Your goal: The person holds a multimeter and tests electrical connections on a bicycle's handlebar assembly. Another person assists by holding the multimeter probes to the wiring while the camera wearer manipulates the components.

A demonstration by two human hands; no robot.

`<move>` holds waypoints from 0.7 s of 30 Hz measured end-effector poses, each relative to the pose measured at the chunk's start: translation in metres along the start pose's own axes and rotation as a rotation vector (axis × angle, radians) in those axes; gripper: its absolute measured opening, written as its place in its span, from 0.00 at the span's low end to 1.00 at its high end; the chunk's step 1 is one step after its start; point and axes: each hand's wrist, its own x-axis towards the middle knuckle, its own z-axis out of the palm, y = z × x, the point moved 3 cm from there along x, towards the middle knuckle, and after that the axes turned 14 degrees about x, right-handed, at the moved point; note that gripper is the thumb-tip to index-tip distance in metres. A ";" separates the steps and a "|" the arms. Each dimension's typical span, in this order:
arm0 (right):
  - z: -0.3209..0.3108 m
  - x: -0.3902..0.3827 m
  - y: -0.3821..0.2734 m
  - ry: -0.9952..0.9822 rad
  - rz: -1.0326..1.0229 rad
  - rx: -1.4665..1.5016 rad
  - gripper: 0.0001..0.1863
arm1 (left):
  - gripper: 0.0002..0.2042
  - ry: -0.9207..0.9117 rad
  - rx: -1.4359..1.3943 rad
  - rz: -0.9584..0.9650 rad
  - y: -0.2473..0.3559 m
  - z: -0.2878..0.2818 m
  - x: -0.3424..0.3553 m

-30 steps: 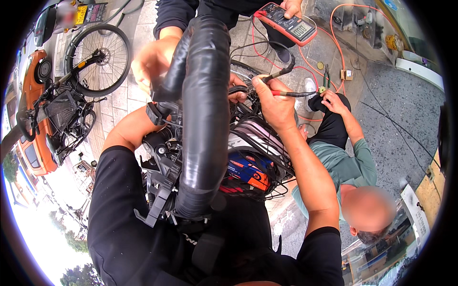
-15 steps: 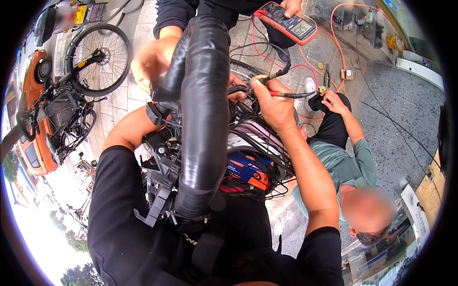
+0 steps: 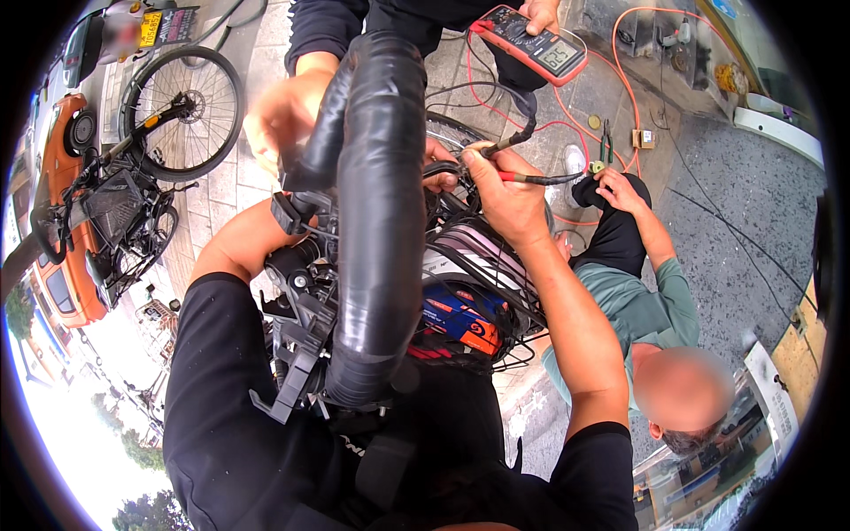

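A red probe (image 3: 510,176), dark toward its rear, lies nearly level in the right hand (image 3: 515,205); above it a black probe (image 3: 508,142) slants up rightward; both point left toward a dark, curved cable end (image 3: 441,166); tip contact is unclear.

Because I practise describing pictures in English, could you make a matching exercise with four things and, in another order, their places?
1. red-and-black handheld multimeter
2. slim red-and-black test probe
3. blue-and-orange packet
4. orange car

A. between the thick black-wrapped tube and the right forearm
B. in the person's right hand
C. at the picture's far left
D. in another person's hand, near the top

Pairs: 1-D, 2-B, 3-A, 4-C
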 end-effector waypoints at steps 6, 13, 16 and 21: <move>0.002 0.001 -0.005 -0.012 0.051 0.061 0.10 | 0.08 0.003 0.019 0.107 0.004 0.004 -0.002; 0.000 0.001 0.001 -0.009 0.000 -0.002 0.10 | 0.09 0.033 0.037 0.202 0.001 0.006 -0.004; 0.000 0.001 -0.004 -0.012 0.020 -0.017 0.10 | 0.08 0.041 0.077 0.202 0.000 0.006 -0.003; 0.001 0.001 0.000 -0.018 0.050 0.040 0.10 | 0.08 0.000 0.060 0.245 0.004 0.007 -0.003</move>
